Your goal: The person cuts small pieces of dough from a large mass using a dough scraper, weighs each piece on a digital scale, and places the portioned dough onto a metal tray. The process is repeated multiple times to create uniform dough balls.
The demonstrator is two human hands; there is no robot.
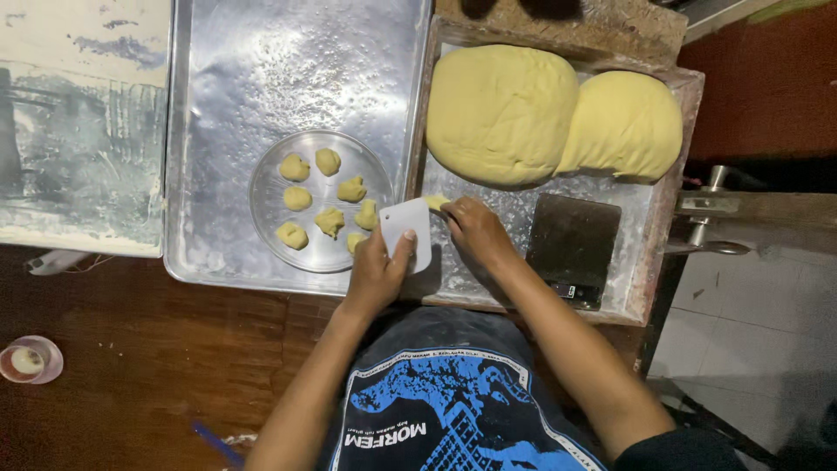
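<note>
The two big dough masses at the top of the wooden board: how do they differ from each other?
The left dough mass looks bigger and squarer, with a flatter top; the right dough mass is smaller and more rounded. The left one lies nearer the round plate of small dough pieces; the right one lies nearer the board's right edge. Both are pale yellow, smooth, and press against each other.

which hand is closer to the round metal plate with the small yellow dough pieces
Left. The left hand, holding a white plastic scraper, sits at the round metal plate's lower right edge; the right hand is farther right, pinching a small dough piece.
</note>
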